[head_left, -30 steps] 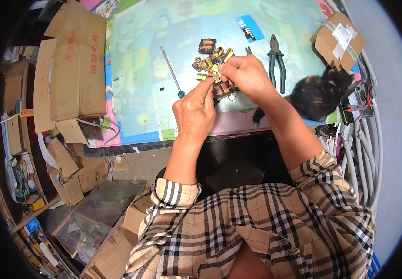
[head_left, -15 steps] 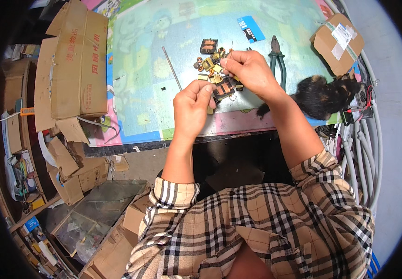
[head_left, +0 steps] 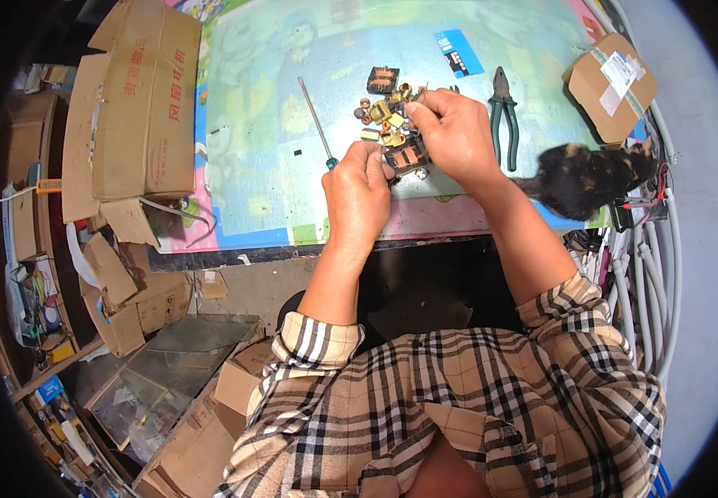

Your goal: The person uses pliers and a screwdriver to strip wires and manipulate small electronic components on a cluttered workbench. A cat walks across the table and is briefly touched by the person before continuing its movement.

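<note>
A pile of small electronic parts (head_left: 382, 113), with copper coils and yellow-wrapped pieces, lies on the pastel mat (head_left: 259, 100). A dark transformer (head_left: 383, 80) tops the pile; another (head_left: 406, 155) sits at its front between my hands. My left hand (head_left: 357, 195) is closed at the pile's lower left, thumb and index together, what they grip hidden. My right hand (head_left: 450, 137) pinches over the pile's right side; its fingertips' contents are too small to make out. A screwdriver (head_left: 316, 120) lies beside my left hand, green-handled pliers (head_left: 503, 124) right of my right hand.
A large cardboard box (head_left: 139, 100) lines the left. At right are a small carton (head_left: 612, 87), a black cat (head_left: 583, 178) and wires. A blue card (head_left: 457, 51) lies behind the pile, small cutters (head_left: 455, 88) beside it. Shelves (head_left: 26, 274) and grey pipes (head_left: 641, 299) flank the table.
My left fingers have curled in more beside the front transformer. The cat has shifted to the right, away from my right forearm. The whole view has shifted slightly.
</note>
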{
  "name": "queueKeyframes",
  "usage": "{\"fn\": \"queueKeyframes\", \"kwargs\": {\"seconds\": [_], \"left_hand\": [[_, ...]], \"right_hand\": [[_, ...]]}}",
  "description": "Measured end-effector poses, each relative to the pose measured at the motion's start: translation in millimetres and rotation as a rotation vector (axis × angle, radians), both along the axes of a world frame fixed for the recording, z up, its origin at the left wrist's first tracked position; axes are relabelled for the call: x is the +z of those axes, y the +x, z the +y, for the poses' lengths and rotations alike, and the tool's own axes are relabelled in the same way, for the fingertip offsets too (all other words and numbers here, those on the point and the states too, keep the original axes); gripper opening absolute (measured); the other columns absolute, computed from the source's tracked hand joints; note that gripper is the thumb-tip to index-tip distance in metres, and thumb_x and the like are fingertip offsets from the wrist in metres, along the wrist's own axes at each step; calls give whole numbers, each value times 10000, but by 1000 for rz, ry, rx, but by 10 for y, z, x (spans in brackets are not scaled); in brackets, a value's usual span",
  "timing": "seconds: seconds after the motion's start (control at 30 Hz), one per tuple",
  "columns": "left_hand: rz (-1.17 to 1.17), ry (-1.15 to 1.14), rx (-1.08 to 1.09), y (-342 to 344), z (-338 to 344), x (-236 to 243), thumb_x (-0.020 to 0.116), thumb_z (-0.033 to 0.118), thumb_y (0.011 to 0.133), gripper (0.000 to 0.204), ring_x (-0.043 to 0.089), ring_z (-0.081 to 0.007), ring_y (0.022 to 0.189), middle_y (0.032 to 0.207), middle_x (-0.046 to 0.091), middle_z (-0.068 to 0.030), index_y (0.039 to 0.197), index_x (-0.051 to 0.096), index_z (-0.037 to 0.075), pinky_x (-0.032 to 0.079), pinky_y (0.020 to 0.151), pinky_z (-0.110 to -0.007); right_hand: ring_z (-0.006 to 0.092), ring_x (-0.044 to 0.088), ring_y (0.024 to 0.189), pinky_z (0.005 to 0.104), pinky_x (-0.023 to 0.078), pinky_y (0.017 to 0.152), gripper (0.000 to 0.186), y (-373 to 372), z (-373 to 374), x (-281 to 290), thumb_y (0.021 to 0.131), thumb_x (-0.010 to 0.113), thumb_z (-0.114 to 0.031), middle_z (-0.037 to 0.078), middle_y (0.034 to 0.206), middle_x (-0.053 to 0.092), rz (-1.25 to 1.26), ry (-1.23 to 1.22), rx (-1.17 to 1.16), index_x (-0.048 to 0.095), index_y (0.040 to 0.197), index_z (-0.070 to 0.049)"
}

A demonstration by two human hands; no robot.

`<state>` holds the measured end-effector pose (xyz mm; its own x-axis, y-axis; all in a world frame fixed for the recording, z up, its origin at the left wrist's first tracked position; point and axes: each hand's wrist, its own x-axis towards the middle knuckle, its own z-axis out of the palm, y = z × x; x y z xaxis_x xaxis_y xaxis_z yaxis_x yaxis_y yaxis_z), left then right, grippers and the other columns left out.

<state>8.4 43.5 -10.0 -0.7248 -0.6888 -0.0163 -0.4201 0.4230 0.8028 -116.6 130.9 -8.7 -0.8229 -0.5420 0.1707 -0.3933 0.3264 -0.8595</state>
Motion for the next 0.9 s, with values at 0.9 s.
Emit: {"fn": "queueKeyframes", "kwargs": {"seconds": [0.9], "left_hand": [[206,627,80,2,-81,-105,658,213,882,228,324,-28,473,551,478,51,724,627,52,212,440,-209]], "right_hand": [[325,589,710,377,465,635,168,61,18,90,845,603,-175,141,763,601,149,-9,134,665,829,-20]]}}
